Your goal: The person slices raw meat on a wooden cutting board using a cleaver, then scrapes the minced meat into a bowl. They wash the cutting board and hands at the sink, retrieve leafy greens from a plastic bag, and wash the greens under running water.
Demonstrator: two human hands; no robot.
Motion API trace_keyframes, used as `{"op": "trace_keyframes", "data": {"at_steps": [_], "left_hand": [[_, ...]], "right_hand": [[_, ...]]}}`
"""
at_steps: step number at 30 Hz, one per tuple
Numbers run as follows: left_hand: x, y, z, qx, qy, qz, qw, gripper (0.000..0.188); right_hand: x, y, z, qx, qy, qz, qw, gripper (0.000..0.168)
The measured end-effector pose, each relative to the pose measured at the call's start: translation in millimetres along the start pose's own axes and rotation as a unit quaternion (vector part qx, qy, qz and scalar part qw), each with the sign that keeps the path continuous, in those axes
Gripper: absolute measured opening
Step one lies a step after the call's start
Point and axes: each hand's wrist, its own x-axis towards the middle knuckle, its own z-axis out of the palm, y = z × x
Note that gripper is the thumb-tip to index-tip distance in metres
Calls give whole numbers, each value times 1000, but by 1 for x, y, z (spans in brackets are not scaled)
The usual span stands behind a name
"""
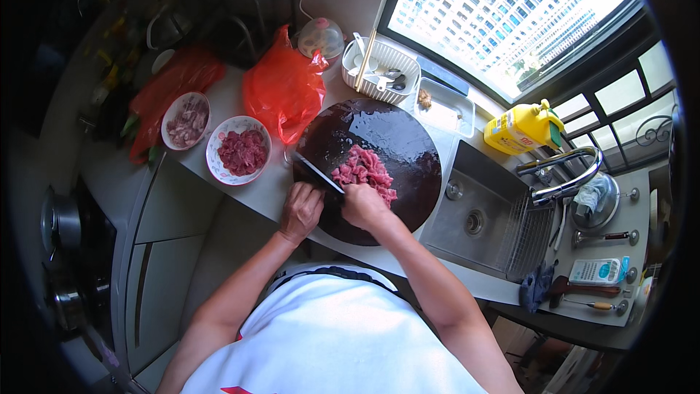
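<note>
My right hand (363, 207) grips the handle of a kitchen knife (320, 173), its blade pointing up and left over the round dark chopping board (410, 197). Sliced raw meat (365, 172) lies in a heap on the board, just beyond my right hand. My left hand (302, 208) is at the board's near left edge, close to the blade, with its fingers curled. Whether anything is under those fingers is hidden. To the left stand a patterned bowl (213, 171) of red meat pieces (242, 153) and a second bowl (165, 138) holding paler meat (188, 123).
Red plastic bags (281, 87) (180, 85) sit behind the bowls. Past the board are a white utensil basket (377, 91) and a clear tray (451, 117). At right lies a steel sink (465, 197) with a curved faucet (569, 167), beside a yellow jug (514, 128).
</note>
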Motion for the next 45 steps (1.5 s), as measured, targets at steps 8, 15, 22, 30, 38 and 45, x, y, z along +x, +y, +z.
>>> {"op": "trace_keyframes", "data": {"at_steps": [8, 15, 22, 30, 38, 45], "left_hand": [[46, 1, 32, -21, -34, 19, 999, 14], [103, 8, 66, -62, -30, 43, 997, 32], [80, 26, 47, -170, -143, 70, 973, 42], [52, 24, 46, -212, -18, -93, 973, 29], [52, 23, 45, -127, -96, 29, 987, 19], [37, 51, 25, -70, -90, -8, 993, 50]], "right_hand": [[-62, 79, -32, 346, 5, 102, 933, 17], [-114, 90, -23, 252, 204, 127, 937, 11], [-118, 84, 14, 28, 262, 142, 954, 14], [-94, 55, 24, 81, 257, 32, 962, 16], [-150, 137, 25, 532, 127, 141, 825, 15], [-126, 103, 63, 612, 29, 149, 777, 15]]}}
